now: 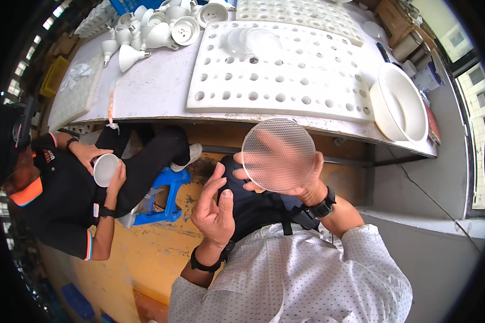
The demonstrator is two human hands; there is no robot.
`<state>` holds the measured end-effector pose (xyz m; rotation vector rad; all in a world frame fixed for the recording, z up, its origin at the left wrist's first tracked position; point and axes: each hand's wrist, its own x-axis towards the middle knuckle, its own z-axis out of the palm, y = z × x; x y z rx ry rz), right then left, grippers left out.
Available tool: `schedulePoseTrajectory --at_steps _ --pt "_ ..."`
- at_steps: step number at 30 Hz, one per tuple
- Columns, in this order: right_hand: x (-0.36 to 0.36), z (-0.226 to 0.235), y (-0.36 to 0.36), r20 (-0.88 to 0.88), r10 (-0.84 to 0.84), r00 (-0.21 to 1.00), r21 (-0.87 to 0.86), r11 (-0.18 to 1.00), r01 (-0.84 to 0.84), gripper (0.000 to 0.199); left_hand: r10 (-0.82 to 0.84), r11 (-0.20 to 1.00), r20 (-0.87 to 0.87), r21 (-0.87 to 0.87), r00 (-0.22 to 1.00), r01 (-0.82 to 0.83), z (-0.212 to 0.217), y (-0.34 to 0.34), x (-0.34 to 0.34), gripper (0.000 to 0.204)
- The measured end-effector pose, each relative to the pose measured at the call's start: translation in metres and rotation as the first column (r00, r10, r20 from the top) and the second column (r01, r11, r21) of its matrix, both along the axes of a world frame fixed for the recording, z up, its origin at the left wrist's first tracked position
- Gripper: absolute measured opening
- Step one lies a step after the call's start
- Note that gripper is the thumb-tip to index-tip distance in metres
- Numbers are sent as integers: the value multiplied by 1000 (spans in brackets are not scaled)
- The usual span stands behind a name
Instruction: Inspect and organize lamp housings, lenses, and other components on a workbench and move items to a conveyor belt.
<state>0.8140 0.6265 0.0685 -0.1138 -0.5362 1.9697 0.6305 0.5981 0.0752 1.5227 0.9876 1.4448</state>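
Observation:
A clear round lens disc (278, 154) with a fine grid texture rests in my right hand (307, 185). The palm and fingers lie behind it and show through the plastic, while the thumb is at its right edge. Just left of the disc is my left hand (214, 212), raised with fingers apart and nothing in them; it does not touch the disc. Both hands are above my lap, in front of the table edge. On the foam board (237, 89) ahead lie several thin clear discs (253, 42).
White lamp housings (160, 35) crowd the table's far left. A white basin (385, 102) stands at the right edge of the table (140, 89). On my left a seated co-worker (59, 215) holds a white cup-shaped part (106, 170), near a blue stool (170, 199).

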Motion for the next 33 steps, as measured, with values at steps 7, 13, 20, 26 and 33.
schedulePoseTrajectory --at_steps 7,13,20,26,33 --pt "1 -10 1 -397 265 879 20 960 -280 110 -24 1000 12 -6 1000 24 0 1 2 21" --pt "6 -11 -5 -85 93 992 136 987 -81 113 -55 998 69 0 996 55 -5 2 8 18" --pt "24 -26 -24 63 -81 995 -132 987 89 113 -83 996 60 -37 995 85 -1 0 18 13" --pt "23 -24 -24 141 -79 987 -139 985 99 121 -159 954 -5 -259 987 152 9 -4 25 19" --pt "16 1 -12 251 -55 966 102 994 30 128 -255 852 -3 -473 967 223 8 -1 34 18"
